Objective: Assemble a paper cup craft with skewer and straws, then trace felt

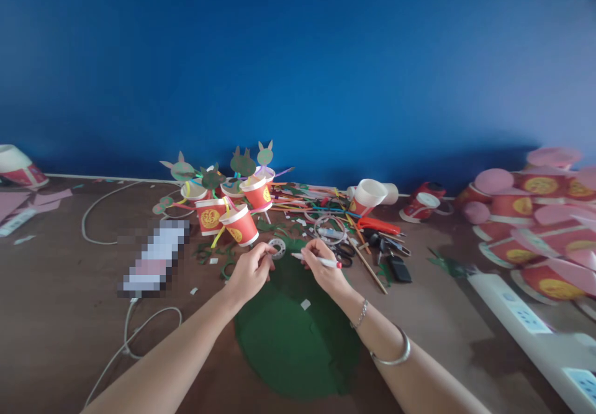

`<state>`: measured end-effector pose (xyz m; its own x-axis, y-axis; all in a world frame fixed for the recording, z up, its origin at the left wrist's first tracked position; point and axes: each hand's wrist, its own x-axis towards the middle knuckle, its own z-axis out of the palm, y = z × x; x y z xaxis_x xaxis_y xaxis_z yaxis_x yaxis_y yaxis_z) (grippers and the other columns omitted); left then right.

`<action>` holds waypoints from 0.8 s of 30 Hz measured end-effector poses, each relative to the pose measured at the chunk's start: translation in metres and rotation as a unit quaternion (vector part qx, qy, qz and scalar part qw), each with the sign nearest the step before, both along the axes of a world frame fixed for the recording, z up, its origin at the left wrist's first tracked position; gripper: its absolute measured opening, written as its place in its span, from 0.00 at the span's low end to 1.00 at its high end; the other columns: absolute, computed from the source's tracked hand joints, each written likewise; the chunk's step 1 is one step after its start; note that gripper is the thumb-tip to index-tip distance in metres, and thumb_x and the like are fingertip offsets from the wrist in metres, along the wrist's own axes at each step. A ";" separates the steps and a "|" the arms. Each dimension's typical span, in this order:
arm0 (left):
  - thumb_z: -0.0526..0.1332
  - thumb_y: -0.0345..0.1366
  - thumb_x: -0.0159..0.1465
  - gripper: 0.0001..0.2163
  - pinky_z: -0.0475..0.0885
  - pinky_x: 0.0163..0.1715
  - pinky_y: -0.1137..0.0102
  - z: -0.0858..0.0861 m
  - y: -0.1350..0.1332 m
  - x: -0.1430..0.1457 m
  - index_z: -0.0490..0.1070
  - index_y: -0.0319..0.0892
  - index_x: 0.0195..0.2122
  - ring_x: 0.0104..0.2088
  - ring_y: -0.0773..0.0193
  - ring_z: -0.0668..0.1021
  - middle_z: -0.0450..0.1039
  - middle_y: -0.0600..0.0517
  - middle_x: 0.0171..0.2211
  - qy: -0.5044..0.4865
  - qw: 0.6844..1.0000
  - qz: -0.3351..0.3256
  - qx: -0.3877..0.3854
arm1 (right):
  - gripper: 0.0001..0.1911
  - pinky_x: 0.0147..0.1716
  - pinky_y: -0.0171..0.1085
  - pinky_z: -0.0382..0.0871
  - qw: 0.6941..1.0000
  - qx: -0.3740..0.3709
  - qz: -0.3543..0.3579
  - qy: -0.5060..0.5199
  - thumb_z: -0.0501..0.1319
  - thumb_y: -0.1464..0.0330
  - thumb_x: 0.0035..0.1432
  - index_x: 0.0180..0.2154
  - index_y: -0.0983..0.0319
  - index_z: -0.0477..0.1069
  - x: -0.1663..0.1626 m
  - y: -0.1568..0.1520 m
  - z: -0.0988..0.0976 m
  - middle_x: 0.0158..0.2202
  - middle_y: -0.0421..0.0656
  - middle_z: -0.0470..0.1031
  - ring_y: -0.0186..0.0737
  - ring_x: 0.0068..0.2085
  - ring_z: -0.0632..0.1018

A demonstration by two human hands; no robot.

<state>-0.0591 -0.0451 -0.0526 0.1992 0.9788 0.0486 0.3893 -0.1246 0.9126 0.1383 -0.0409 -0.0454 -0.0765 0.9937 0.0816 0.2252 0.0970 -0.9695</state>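
A dark green sheet [298, 339] lies on the brown table [60, 315] between my forearms. My left hand [251, 271] rests at its far left edge with fingers curled and pinched; what they pinch is too small to make out. My right hand [323, 271] holds a white marker with a red end [319, 260], tip pointing left toward the left hand. A small tape roll [278, 247] lies just beyond my left fingers. A white scrap [305, 304] sits on the green sheet.
Red paper cups with straws and green cut-outs [233, 209] stand behind the hands. Straws, scissors [344, 251], a red cutter [377, 225] and keys litter the right. Pink-and-red cup figures [535, 215] pile at far right, beside a white power strip [526, 321]. A cable [139, 333] loops left.
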 end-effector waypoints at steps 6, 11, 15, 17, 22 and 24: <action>0.50 0.34 0.64 0.09 0.69 0.27 0.75 0.008 -0.003 -0.001 0.67 0.43 0.41 0.24 0.67 0.76 0.73 0.54 0.26 0.039 0.996 -0.040 0.063 | 0.11 0.27 0.33 0.61 0.999 0.029 -0.023 -0.039 0.55 0.60 0.59 0.28 0.60 0.62 0.000 -0.001 0.005 0.24 0.37 0.64 0.34 0.27 0.67; 0.49 0.33 0.64 0.08 0.69 0.26 0.75 0.006 -0.001 -0.001 0.66 0.42 0.41 0.24 0.67 0.76 0.73 0.54 0.25 0.032 0.997 -0.057 0.047 | 0.12 0.22 0.32 0.61 1.000 0.013 -0.022 0.010 0.57 0.60 0.56 0.25 0.59 0.61 0.003 -0.005 0.004 0.20 0.37 0.67 0.34 0.23 0.70; 0.50 0.34 0.64 0.08 0.69 0.26 0.74 0.002 0.001 -0.001 0.66 0.42 0.41 0.23 0.66 0.76 0.72 0.54 0.25 0.013 0.998 -0.048 0.039 | 0.15 0.16 0.29 0.58 0.998 -0.053 0.028 -0.012 0.59 0.64 0.52 0.19 0.59 0.57 0.003 -0.005 -0.003 0.13 0.35 0.66 0.33 0.17 0.71; 0.49 0.34 0.64 0.09 0.69 0.25 0.74 0.000 0.002 -0.002 0.66 0.42 0.41 0.23 0.67 0.76 0.72 0.54 0.24 0.001 0.998 -0.044 0.034 | 0.15 0.16 0.29 0.58 0.997 -0.050 0.041 -0.046 0.59 0.66 0.52 0.18 0.59 0.57 0.002 -0.004 -0.004 0.12 0.36 0.68 0.33 0.16 0.71; 0.50 0.34 0.65 0.09 0.70 0.25 0.74 -0.002 0.003 -0.002 0.65 0.41 0.42 0.22 0.67 0.75 0.71 0.54 0.24 -0.012 0.999 -0.038 0.018 | 0.14 0.16 0.29 0.58 0.995 -0.047 0.042 -0.076 0.58 0.67 0.51 0.18 0.59 0.58 -0.002 -0.004 -0.002 0.13 0.37 0.70 0.34 0.17 0.72; 0.50 0.34 0.65 0.08 0.70 0.25 0.74 -0.002 0.004 -0.002 0.65 0.41 0.41 0.22 0.67 0.75 0.71 0.54 0.24 -0.013 0.999 -0.038 0.016 | 0.13 0.16 0.29 0.58 0.995 -0.049 0.045 -0.074 0.59 0.67 0.51 0.18 0.59 0.58 -0.002 -0.005 -0.002 0.13 0.37 0.71 0.34 0.17 0.73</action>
<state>-0.0609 -0.0416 -0.0550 0.2703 0.9590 0.0850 0.3541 -0.1811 0.9175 0.1364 -0.0457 -0.0475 -0.1686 0.9851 -0.0349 0.3612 0.0288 -0.9320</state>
